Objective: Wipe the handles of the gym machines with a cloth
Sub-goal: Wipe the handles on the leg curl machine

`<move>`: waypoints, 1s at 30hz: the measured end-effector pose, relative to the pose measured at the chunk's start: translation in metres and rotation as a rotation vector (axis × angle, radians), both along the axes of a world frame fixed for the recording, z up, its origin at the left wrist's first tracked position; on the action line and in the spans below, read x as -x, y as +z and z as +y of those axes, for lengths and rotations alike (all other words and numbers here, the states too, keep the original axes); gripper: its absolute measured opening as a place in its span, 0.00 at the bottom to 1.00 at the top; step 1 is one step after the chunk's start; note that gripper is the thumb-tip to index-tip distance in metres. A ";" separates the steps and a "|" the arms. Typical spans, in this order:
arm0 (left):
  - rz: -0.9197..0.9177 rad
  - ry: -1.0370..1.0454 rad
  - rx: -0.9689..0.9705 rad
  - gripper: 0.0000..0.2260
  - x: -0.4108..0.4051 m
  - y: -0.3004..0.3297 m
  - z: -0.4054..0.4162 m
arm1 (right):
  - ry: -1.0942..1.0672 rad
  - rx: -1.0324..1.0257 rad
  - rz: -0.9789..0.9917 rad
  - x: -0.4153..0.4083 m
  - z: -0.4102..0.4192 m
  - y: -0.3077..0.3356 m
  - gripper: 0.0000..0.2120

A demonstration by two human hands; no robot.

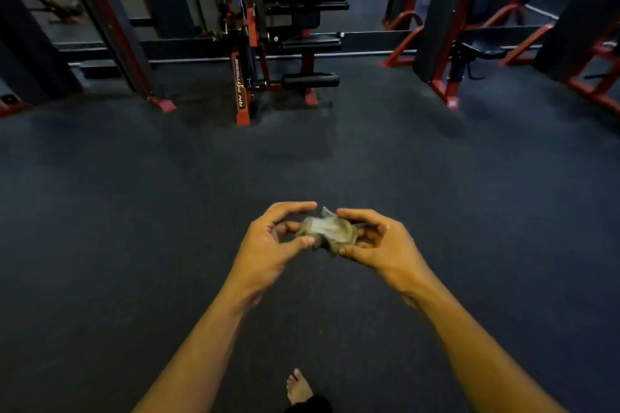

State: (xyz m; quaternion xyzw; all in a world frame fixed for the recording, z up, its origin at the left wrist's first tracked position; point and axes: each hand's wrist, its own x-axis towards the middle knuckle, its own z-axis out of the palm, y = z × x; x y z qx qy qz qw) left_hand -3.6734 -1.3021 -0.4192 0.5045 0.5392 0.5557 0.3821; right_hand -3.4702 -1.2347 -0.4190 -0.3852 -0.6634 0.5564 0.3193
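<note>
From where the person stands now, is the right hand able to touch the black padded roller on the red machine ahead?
Probably not. The right hand holds the cloth, and open floor separates it from the roller.

cloth: grey-beige | floor: dark grey | machine frames: red, black

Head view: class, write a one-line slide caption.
Both hands, left hand and right hand, hold a crumpled cloth before gym machines.

Both hands, left and right, pinch a cloth.
</note>
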 end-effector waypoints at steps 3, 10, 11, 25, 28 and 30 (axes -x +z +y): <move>0.356 -0.018 -0.088 0.15 0.042 0.008 0.070 | 0.002 -0.297 -0.233 0.030 0.076 0.017 0.15; 0.267 0.071 -0.041 0.05 0.088 0.025 0.215 | -0.097 -0.235 -0.151 0.090 0.210 0.025 0.06; 0.220 0.066 -0.033 0.06 0.094 0.024 0.240 | -0.102 -0.115 -0.055 0.102 0.234 0.024 0.07; 0.006 0.097 -0.006 0.10 0.195 0.025 0.561 | -0.027 0.067 0.176 0.235 0.559 0.025 0.11; -0.045 0.151 0.015 0.13 0.230 0.027 0.618 | -0.015 0.162 0.206 0.273 0.626 0.025 0.09; -0.074 0.142 0.019 0.15 0.249 0.027 0.646 | -0.007 0.253 0.240 0.294 0.661 0.022 0.08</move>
